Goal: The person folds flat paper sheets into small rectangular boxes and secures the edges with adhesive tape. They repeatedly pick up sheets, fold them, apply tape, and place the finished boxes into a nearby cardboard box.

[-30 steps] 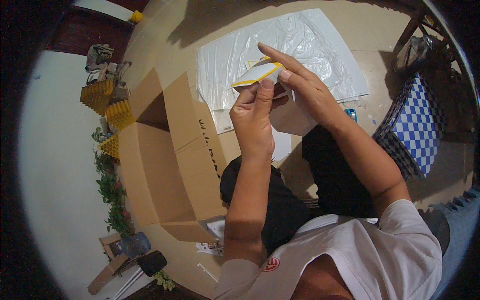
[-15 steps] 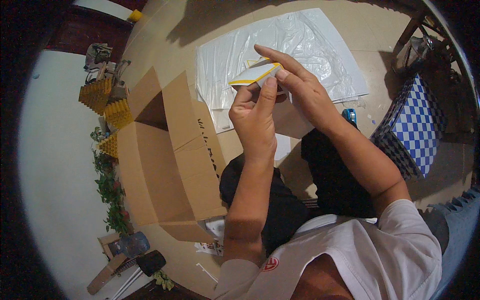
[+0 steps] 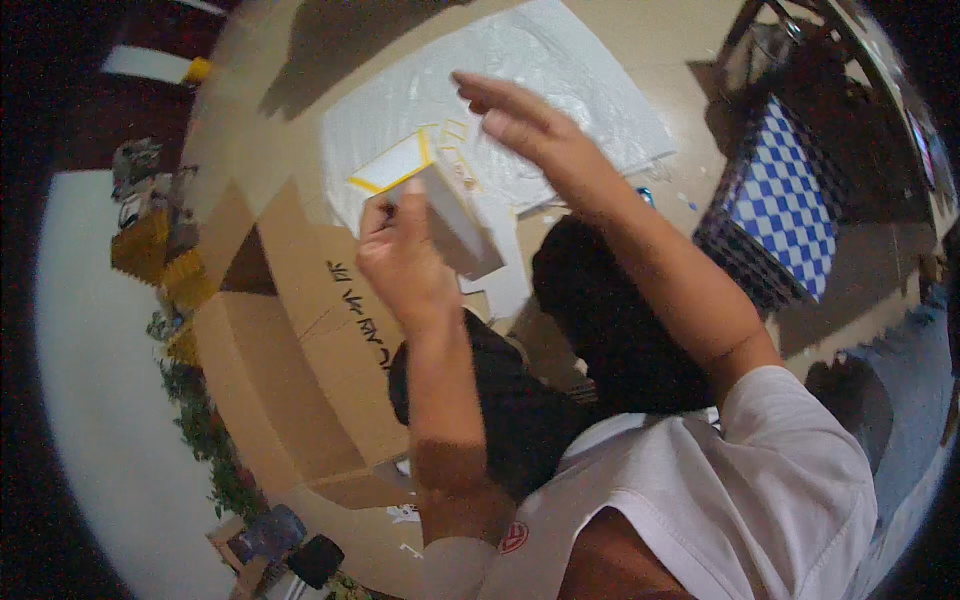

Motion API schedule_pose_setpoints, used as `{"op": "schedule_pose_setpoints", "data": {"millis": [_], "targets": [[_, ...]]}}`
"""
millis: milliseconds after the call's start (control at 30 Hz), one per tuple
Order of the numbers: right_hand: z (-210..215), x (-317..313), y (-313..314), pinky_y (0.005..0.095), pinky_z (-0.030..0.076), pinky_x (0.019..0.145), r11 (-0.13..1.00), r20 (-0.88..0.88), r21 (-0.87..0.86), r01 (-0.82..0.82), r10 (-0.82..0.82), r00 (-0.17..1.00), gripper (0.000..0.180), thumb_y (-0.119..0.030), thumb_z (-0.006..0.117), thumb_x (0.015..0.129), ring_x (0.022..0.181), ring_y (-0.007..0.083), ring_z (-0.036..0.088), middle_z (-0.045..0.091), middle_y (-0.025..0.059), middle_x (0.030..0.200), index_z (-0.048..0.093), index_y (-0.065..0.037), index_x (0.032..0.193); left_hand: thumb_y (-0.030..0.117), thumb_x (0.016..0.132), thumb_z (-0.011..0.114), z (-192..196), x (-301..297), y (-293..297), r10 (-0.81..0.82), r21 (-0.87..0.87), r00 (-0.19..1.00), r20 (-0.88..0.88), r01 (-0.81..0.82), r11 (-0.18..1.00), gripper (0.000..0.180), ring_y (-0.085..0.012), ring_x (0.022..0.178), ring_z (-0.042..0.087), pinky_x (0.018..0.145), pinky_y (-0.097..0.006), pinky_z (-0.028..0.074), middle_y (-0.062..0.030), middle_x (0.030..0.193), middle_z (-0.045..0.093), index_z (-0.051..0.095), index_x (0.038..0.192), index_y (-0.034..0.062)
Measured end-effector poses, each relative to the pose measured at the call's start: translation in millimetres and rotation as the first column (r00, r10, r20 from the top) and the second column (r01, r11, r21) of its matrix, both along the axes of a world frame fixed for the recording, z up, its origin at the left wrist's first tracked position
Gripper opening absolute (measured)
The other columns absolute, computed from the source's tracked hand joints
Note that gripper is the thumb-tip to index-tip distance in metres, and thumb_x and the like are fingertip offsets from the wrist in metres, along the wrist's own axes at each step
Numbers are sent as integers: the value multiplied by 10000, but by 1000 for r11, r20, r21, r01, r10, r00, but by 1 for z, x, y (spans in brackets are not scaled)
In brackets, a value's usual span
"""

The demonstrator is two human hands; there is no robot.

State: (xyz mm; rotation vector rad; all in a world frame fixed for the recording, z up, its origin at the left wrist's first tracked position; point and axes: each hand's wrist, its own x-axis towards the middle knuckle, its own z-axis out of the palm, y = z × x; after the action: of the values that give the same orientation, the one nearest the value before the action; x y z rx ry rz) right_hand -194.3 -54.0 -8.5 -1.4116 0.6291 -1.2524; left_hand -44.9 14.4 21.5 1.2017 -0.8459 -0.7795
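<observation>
My left hand [image 3: 400, 260] grips a small white and grey paperboard carton [image 3: 455, 218] with yellow edging on its flaps. The thumb lies on the near side; the other fingers are partly hidden behind it. To the right and above, my right hand [image 3: 535, 130] is raised apart from the carton, fingers stretched out and slightly blurred, holding nothing. Behind the carton a white sheet with clear plastic film [image 3: 560, 75] lies on the floor. Flat white pieces [image 3: 508, 270] lie beneath the carton, partly covered by it.
A large open cardboard box [image 3: 285, 370] stands on the left, close to my left forearm. On the right is a blue-and-white checkered block or seat [image 3: 785, 205]. A small teal object [image 3: 645, 196] sits beyond my right forearm. Green plants [image 3: 205, 430] line the left wall.
My right hand has come away from the carton and opened. My left hand has moved left and lower with the carton, whose long side now shows. The view has shifted too.
</observation>
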Motion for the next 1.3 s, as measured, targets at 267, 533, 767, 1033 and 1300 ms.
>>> {"op": "schedule_pose_setpoints", "data": {"millis": [267, 533, 767, 1033, 1300], "targets": [[-302, -220, 11, 279, 473, 621, 669, -742, 378, 640, -194, 642, 361, -160, 570, 858, 709, 142, 549, 603, 46, 873, 602, -108, 1213, 136, 839, 670, -14, 1, 12, -216, 300, 976, -12, 209, 931, 274, -135, 864, 592, 833, -265, 436, -75, 943, 650, 624, 1032, -53], [-381, -228, 67, 288, 476, 589, 397, -596, 728, 559, -36, 802, 322, -173, 562, 898, 719, 139, 569, 603, 54, 882, 572, -141, 1219, 148, 837, 678, -30, -7, 12, -346, 433, 938, -21, 321, 842, 288, -131, 854, 578, 837, -283, 420, -58, 948, 656, 631, 1053, -38], [-446, -233, 54, 316, 482, 557, 379, -520, 766, 519, -109, 847, 179, -161, 596, 891, 694, 170, 575, 588, 72, 822, 563, -80, 1047, 133, 840, 670, -34, -19, 2, -354, 469, 935, -33, 327, 821, 270, -123, 850, 564, 828, -275, 417, -52, 936, 647, 630, 1041, -42], [-451, -234, 41, 313, 488, 595, 345, -509, 805, 482, -13, 861, 206, -190, 629, 864, 693, 170, 576, 596, 63, 828, 572, -52, 1006, 121, 843, 659, -42, -15, 1, -334, 483, 943, -2, 293, 825, 285, -128, 876, 576, 844, -275, 430, -62, 970, 649, 618, 1066, -52], [-435, -234, 76, 287, 437, 486, 314, -339, 854, 414, -267, 902, 221, -235, 559, 858, 537, 126, 542, 622, 51, 699, 663, -40, 862, 118, 839, 670, -39, -25, -4, -335, 493, 942, -6, 294, 819, 277, -148, 922, 603, 881, -280, 450, -74, 998, 649, 614, 1060, -39]]}}
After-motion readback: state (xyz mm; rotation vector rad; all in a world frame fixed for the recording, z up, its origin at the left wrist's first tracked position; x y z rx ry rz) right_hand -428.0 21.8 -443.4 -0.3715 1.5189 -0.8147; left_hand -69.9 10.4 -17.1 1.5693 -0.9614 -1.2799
